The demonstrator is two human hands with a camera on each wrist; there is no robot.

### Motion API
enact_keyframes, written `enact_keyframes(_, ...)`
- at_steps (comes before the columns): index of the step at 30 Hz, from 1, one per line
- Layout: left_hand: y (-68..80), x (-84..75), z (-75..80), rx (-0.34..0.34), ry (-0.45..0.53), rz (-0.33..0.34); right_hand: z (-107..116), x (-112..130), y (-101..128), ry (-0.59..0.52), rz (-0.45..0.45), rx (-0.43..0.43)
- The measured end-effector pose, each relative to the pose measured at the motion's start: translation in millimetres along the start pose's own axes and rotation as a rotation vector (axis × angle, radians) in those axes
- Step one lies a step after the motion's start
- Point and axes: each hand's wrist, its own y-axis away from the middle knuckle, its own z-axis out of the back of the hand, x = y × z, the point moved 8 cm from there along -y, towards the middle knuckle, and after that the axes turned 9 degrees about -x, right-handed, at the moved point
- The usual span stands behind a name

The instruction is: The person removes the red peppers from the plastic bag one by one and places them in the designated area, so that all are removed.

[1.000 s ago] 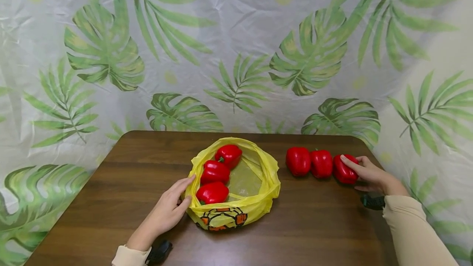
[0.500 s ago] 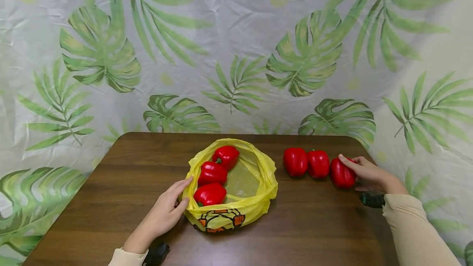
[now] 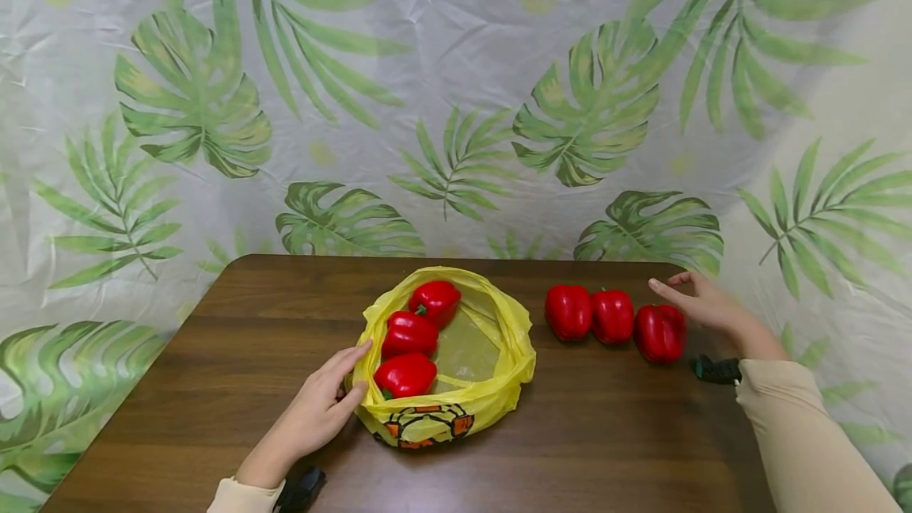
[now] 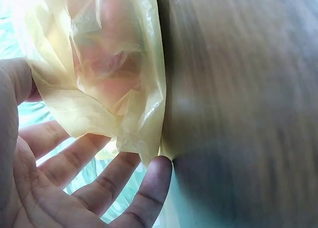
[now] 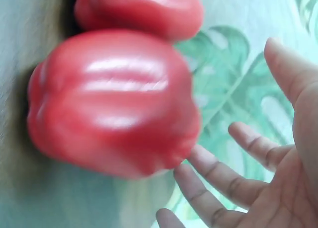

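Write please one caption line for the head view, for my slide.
Left hand touches a yellow bag holding three red peppers; open right hand hovers by three peppers on the table.

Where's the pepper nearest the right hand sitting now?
In the head view, that red bell pepper sits on the table's right side, ending a row of three, just below the open right hand.

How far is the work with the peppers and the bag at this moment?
Three peppers lie in the yellow bag. Three more stand in a row on the table, outside the bag; the nearest one is beside the open right hand, which is not touching it. The left hand rests on the bag's rim. So about half appears done, if all belong in the bag.
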Motion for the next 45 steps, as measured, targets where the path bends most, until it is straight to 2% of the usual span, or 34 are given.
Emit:
enact_keyframes(6,0.6,2.7,0.7,0.016,0.009,0.012,4,33,-2,-0.023,0.096,-0.041)
enact_keyframes(13,2.0,2.7,-1.1,0.018,0.016,0.015,1,65,-1,-0.032,0.116,-0.038)
enact_keyframes(20,2.8,1.0,2.8,-0.014,0.005,0.004,-10,106,5,-0.095,0.158,0.030)
enact_keyframes(26,3.2,-1.5,3.4,-0.033,0.004,-0.026,-14,132,7,-0.103,0.251,0.016)
enact_keyframes(32,0.8,-3.0,5.3,-0.063,-0.003,-0.055,-23,156,12,-0.104,0.297,0.052)
enact_keyframes(41,1.7,-2.5,4.0,-0.045,0.000,-0.034,-40,192,22,-0.124,0.331,0.119)
enact_keyframes(45,1.9,-1.1,2.4,-0.018,0.002,0.000,-52,208,24,-0.138,0.347,0.162)
